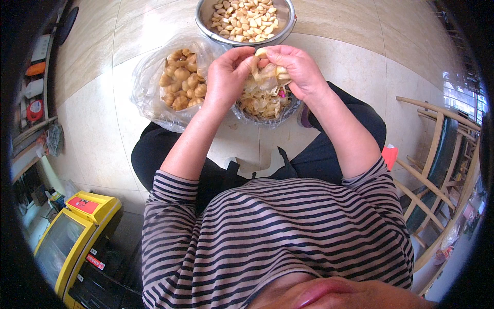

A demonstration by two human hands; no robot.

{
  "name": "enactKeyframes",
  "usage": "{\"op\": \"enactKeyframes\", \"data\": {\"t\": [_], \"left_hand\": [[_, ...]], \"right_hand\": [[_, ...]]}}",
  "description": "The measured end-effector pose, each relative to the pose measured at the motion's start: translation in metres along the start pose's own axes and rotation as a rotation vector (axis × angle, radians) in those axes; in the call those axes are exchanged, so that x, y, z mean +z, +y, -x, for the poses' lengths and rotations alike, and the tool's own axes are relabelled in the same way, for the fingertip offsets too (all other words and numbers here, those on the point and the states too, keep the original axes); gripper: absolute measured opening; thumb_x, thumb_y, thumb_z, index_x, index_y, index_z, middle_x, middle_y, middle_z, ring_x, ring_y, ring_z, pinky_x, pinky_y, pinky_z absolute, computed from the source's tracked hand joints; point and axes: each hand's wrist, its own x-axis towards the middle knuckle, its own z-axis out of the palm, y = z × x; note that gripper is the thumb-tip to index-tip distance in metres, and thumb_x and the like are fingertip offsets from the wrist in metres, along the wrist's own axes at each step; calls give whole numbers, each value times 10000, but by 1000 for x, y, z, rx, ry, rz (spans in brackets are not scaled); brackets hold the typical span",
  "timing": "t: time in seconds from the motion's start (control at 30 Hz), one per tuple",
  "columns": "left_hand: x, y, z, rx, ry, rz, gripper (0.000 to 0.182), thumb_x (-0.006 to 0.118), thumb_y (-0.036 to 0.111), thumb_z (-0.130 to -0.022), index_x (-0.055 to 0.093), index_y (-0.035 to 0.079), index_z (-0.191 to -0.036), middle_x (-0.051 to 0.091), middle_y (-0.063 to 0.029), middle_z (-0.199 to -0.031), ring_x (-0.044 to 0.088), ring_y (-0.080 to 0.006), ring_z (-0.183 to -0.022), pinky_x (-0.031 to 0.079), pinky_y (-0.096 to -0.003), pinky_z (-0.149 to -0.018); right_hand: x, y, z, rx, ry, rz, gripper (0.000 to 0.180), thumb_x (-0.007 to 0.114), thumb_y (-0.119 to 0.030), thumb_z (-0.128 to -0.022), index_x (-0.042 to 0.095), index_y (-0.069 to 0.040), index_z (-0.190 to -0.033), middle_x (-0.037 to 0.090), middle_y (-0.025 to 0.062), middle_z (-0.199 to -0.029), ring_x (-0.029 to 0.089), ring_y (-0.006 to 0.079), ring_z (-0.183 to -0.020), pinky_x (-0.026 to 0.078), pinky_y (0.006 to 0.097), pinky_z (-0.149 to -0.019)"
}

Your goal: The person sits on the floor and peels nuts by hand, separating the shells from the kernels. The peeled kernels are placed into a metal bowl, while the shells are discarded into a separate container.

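My left hand [228,73] and my right hand [303,69] meet over a lined bin [266,120] of dry garlic skins [262,104]. Between my fingertips is a pale garlic clove [261,51], with loose papery skin [266,77] hanging below it. My left fingers pinch at the skin and the clove's side. Held in my right palm are peeled cloves [283,72], partly hidden by the fingers. Left of my hands, a clear plastic bag [144,90] stands open around several brownish garlic bulbs [182,74]. Beyond my hands sits a metal bowl [200,19] holding many peeled cloves [245,19].
My dark-trousered knees [355,116] flank the bin. Wooden chair-like frames [438,154] lie at the right, near a red object [389,156]. A yellow-and-black machine [73,231] stands at lower left. Shelving [36,89] with various items lines the far left. The floor is pale tile [104,96].
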Motion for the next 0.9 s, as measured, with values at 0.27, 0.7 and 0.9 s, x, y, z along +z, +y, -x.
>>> {"op": "enactKeyframes", "data": {"t": [0.27,0.7,0.9], "left_hand": [[-12,-2,1,332,-207,-921,166,606,190,-784,618,38,-848,639,-146,-822,624,-313,-705,502,-402,-612],[-15,3,4,198,-201,-839,169,560,183,-814,627,29,-800,621,-187,-795,602,-353,-764,481,-439,-673],[-11,-17,3,351,-189,-633,149,558,147,-816,626,29,-876,612,-201,-826,587,-370,-786,470,-418,-690]], "right_hand": [[0,11,-3,-17,51,468,128,627,-131,-819,671,-18,-863,655,62,-794,592,114,-715,482,266,-688],[7,17,-9,-275,7,762,173,613,-141,-841,621,-25,-970,644,34,-842,583,93,-801,476,245,-739],[4,18,-9,-230,156,783,137,626,-154,-788,628,-39,-861,649,73,-786,606,132,-740,497,287,-672]]}}
